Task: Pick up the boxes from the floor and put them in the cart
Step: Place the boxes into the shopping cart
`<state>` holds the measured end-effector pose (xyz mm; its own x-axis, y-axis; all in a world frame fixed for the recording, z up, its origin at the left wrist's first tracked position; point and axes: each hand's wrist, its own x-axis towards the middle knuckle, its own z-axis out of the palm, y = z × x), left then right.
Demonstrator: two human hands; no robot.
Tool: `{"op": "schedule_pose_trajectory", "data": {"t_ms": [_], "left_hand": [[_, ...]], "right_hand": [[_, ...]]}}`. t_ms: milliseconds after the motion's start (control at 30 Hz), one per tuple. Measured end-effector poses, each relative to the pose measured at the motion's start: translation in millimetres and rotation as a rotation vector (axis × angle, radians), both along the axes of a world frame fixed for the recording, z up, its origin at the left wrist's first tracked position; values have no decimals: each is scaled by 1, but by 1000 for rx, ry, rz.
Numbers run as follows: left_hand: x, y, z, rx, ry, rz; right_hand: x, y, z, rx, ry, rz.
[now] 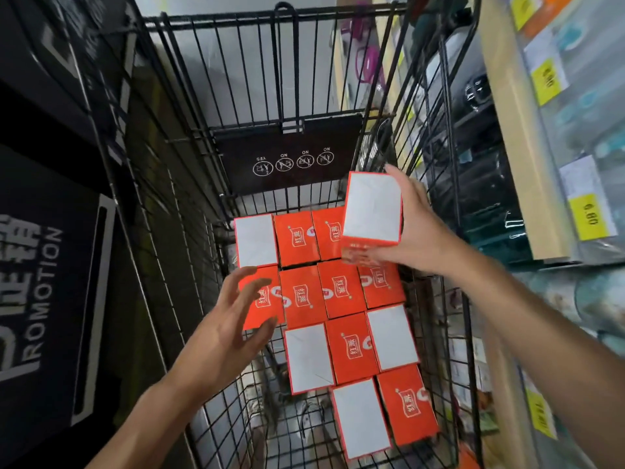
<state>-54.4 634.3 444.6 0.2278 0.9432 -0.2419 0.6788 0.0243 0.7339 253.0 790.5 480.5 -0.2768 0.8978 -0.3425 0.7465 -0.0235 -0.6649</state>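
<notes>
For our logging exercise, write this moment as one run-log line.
right hand: holds box over cart | left hand: open, empty, above packed boxes | step: placing box

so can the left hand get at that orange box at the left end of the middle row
Probably yes. The left hand is open and empty, hovering right over that orange box in the cart. Nothing lies on the box, and the right hand holds another box off to the side.

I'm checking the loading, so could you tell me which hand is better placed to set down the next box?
Right: the right hand holds a box above the cart's far-right corner; the left hand is empty.
</notes>
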Motion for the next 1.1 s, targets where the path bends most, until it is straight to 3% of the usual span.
{"op": "schedule_pose_trajectory", "data": {"t_ms": [267,400,600,767,967,1100], "left_hand": [[3,2,13,15,-38,-35],[3,3,12,27,3,-72],[5,0,10,26,77,-155],[-4,9,52,4,114,-218],[-22,52,166,71,228,-212],[-33,72,254,167,326,-221]], "right_hand": [[7,44,-14,-20,-141,93],[5,43,-27,-72,-417,158],[-6,33,-32,128,-764,190],[-9,15,3,97,-639,221],[-33,14,121,-25,-368,248],[-52,17,208,10,-259,305]]}}
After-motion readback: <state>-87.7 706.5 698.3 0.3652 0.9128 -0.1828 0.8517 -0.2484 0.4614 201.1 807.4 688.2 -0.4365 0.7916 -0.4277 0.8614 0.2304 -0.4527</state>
